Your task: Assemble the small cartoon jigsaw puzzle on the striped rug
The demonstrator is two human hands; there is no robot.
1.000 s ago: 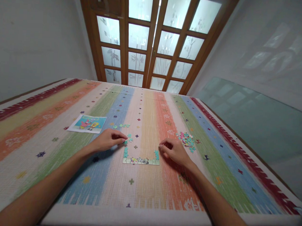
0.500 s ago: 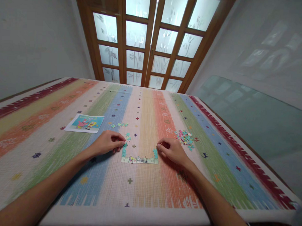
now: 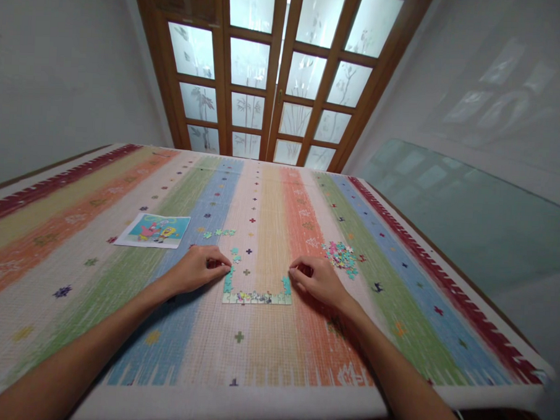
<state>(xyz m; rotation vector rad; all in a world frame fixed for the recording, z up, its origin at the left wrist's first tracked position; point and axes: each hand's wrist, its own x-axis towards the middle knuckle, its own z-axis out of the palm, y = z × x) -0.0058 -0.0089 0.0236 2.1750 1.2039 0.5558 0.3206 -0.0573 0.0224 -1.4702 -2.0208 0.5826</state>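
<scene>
A partly joined jigsaw frame (image 3: 256,294), U-shaped with a bottom strip and two short teal sides, lies on the striped cloth. My left hand (image 3: 198,269) rests curled at the top of its left side, fingertips pinched on a teal puzzle piece there. My right hand (image 3: 318,278) sits curled beside the top of the right side, fingers closed; what they hold is hidden. A few loose teal pieces (image 3: 235,254) lie just beyond my left fingertips.
A heap of loose puzzle pieces (image 3: 341,254) lies right of my right hand. More loose pieces (image 3: 219,233) sit farther back. A cartoon reference picture (image 3: 153,230) lies at the left. The striped cloth (image 3: 264,352) covers the table; glazed wooden doors (image 3: 271,79) stand behind.
My left hand moved down from the loose pieces to the top of the frame's left side. The right hand barely shifted. The view tilted slightly.
</scene>
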